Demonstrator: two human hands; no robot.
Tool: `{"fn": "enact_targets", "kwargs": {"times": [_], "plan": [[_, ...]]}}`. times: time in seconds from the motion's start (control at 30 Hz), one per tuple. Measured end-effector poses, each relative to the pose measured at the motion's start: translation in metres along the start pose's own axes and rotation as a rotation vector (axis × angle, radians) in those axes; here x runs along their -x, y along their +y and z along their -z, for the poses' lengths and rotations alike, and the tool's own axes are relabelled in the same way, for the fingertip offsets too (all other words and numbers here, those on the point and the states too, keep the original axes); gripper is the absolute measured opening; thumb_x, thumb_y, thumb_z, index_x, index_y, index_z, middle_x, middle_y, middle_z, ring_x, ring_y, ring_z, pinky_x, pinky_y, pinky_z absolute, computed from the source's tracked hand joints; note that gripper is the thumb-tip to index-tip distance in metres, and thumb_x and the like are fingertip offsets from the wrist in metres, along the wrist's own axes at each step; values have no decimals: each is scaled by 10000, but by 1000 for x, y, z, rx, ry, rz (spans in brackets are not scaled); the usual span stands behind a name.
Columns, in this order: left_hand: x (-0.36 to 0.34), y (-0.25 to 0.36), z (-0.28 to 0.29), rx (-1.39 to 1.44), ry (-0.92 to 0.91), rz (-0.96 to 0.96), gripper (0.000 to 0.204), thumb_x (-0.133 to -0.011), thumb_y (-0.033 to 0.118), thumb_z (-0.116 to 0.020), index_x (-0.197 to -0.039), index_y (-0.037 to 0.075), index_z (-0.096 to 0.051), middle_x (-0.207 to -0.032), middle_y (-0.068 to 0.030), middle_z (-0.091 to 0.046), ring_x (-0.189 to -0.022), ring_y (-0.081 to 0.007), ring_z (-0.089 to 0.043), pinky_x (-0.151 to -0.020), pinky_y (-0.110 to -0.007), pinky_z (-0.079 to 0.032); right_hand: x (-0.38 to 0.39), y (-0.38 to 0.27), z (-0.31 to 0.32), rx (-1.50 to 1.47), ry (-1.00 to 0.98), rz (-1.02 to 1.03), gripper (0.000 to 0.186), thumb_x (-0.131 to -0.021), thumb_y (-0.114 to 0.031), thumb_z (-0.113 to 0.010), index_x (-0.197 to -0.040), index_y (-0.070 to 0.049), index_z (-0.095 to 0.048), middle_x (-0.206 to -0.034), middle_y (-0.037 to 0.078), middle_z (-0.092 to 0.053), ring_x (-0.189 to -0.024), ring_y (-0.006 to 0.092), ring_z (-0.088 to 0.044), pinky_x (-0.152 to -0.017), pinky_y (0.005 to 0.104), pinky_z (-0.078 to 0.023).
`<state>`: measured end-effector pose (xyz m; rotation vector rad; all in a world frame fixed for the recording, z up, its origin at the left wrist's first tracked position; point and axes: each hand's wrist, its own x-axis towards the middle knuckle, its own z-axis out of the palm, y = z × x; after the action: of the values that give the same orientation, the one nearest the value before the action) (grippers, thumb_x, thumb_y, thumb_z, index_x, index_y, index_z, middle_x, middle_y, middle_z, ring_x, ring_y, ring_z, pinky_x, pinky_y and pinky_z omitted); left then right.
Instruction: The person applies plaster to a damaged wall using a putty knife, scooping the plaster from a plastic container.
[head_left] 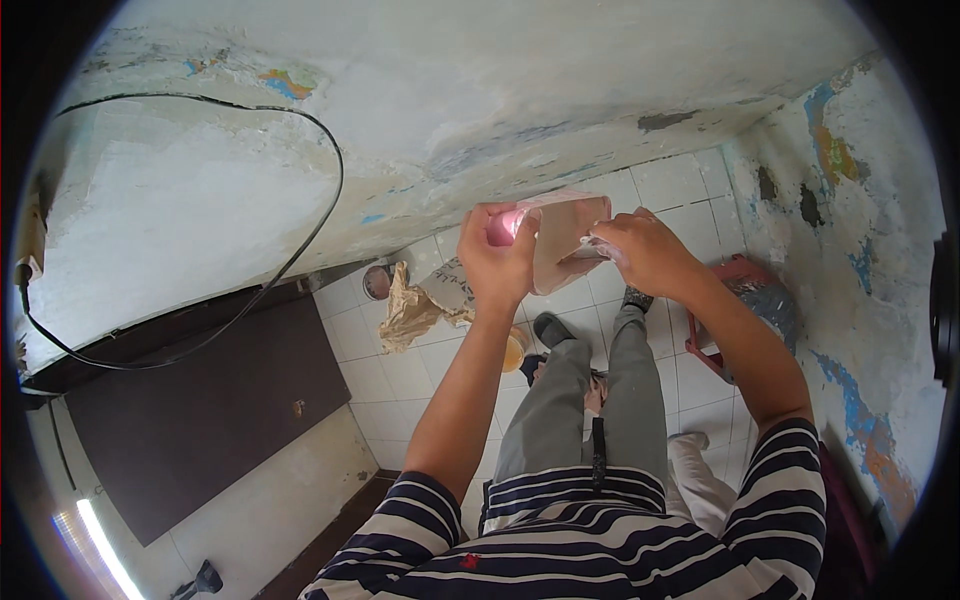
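Between two hands (498, 265) (643, 252), one sheet (566, 240)

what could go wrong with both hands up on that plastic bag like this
The clear plastic bag hangs high over the white tiled floor, pinched only at its top by the left hand and right hand; a slip could drop or spill it. The crumpled brown paper near the feet may be a trip hazard.

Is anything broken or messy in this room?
Yes. The wall paint is peeling in patches, a black cable hangs loose across it, and crumpled brown paper lies on the tiled floor.
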<state>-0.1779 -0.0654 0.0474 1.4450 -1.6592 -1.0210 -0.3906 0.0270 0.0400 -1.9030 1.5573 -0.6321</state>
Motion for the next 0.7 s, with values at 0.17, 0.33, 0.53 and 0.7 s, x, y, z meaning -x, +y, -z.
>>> {"fn": "enact_targets", "kwargs": {"times": [0.17,0.33,0.53,0.7], "plan": [[7,13,-11,-164,50,-27,318,-765,250,-815,-913,8,-671,-916,-157,-644,-789,-315,-641,-736,-406,-514,-10,-15,2,-111,-141,-196,278,-891,-50,-626,-1168,-46,-624,-1008,191,-711,-951,400,-666,-839,497,-504],[12,10,-21,-267,81,-4,361,-747,307,-812,-889,15,-657,-882,-171,-620,-782,-349,-639,-714,-446,-510,-19,-8,0,-286,-153,-210,265,-895,-70,-626,-1154,-18,-615,-984,226,-703,-909,433,-660,-790,491,-512],[15,-6,-28,-431,68,-16,377,-769,351,-811,-884,23,-666,-887,-177,-634,-810,-359,-645,-755,-446,-510,-30,24,-20,-568,-255,-277,222,-895,-39,-618,-1112,2,-641,-876,129,-690,-780,233,-636,-704,365,-476],[9,-15,-16,-427,97,4,410,-771,383,-820,-889,22,-668,-885,-179,-630,-815,-366,-645,-758,-462,-508,-17,55,-57,-972,-263,-441,210,-895,-62,-646,-1099,-26,-679,-879,7,-663,-792,84,-592,-665,300,-449]]}}
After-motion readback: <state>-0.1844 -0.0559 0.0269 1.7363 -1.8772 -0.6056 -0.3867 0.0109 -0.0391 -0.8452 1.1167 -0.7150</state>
